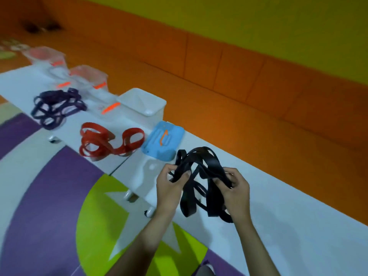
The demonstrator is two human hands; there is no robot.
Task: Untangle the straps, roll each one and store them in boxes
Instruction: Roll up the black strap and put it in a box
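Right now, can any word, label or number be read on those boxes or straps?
None readable.
Orange tabs on the clear boxes: too blurred to tell.
Blue lid: raised shapes, no words.
Black straps in the left hand and right hand: no print shows.

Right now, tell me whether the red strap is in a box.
No, the red strap lies loose and tangled on the white table.

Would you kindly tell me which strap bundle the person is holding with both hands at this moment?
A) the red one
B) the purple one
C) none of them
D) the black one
D: the left hand and the right hand both grip the black strap tangle, while the red straps and the purple straps lie untouched on the white table.
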